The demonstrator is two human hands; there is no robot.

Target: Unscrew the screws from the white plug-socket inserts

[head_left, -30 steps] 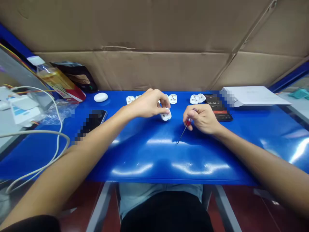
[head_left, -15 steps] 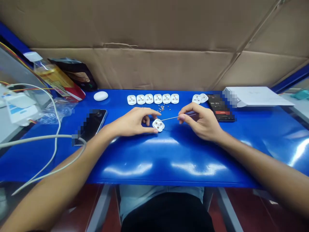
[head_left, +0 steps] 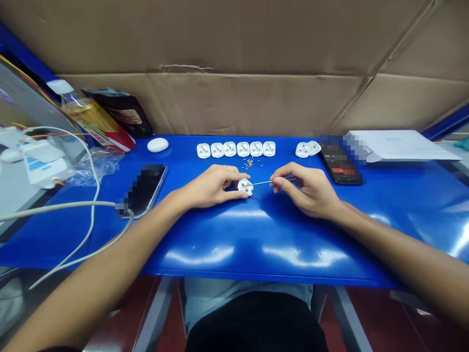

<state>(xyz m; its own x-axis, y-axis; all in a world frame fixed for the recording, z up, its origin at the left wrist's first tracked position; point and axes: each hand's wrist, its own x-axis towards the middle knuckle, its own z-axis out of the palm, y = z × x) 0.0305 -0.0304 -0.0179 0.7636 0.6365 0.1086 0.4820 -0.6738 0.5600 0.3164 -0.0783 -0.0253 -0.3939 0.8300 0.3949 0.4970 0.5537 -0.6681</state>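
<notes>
My left hand (head_left: 214,188) pinches a small white plug housing (head_left: 246,191) between thumb and fingers on the blue table. Several metal pieces sit in the housing's open face. From the right, my right hand (head_left: 308,190) grips a thin screwdriver (head_left: 262,183), its metal shaft nearly level and its tip over the housing. Fingers hide most of the handle. Whether the tip sits in a screw is too small to tell. Just behind the housing lies a loose scatter of small screws (head_left: 249,164). Several like white housings (head_left: 243,149) form a row farther back.
Two more white pieces (head_left: 303,150) lie at the back right beside a phone (head_left: 340,168) and a white box (head_left: 395,144). On the left are another phone (head_left: 146,190), a white oval object (head_left: 158,144), a bottle (head_left: 95,124) and a white cable (head_left: 91,215) passing over my forearm.
The screwdriver's tip now reaches farther across the housing, which appears slightly turned. Both hands keep their grip. The whole view has shifted a little.
</notes>
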